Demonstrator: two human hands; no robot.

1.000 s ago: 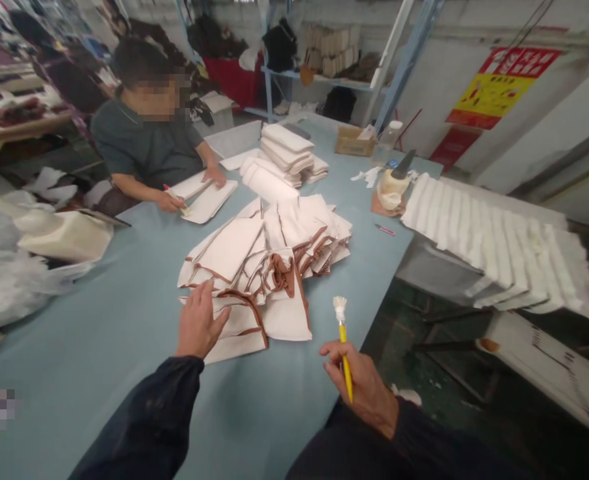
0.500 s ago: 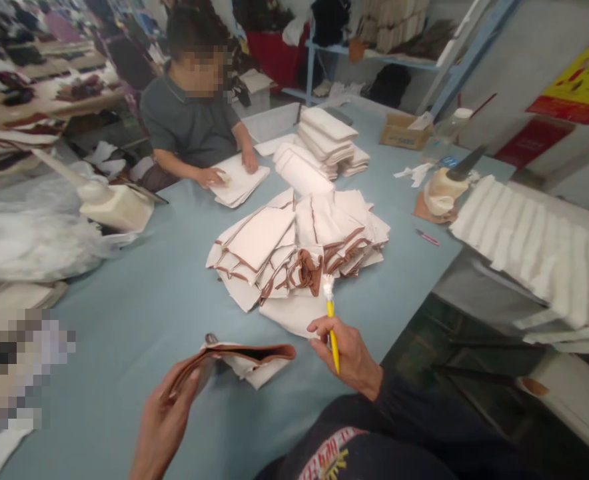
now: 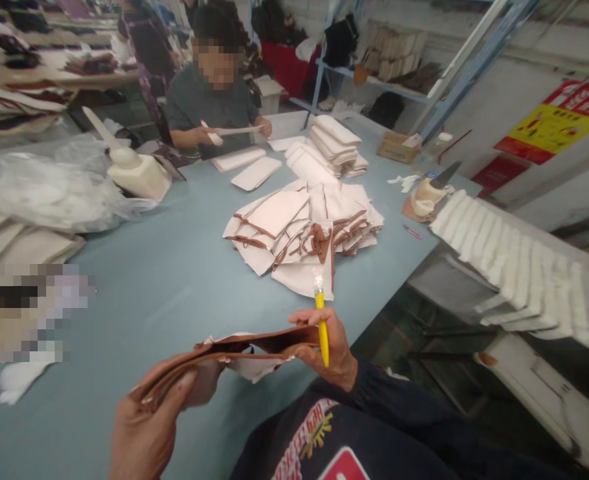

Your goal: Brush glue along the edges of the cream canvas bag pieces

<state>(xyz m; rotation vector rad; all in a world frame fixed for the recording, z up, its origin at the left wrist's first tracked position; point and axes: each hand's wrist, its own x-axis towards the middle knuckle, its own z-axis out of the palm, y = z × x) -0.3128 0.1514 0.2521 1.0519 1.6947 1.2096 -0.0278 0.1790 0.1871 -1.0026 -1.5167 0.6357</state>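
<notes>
Brown-edged fabric piece [image 3: 219, 353], open-mouthed between both hands [image 3: 147, 423] [image 3: 338, 353]

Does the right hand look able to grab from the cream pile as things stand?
Probably not without letting go: the right hand holds the yellow brush and seems to pinch one end of the brown-lined piece. Otherwise, the way to the cream pile looks free.

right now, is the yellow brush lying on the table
No, the yellow brush is held in the person's right hand.
</notes>
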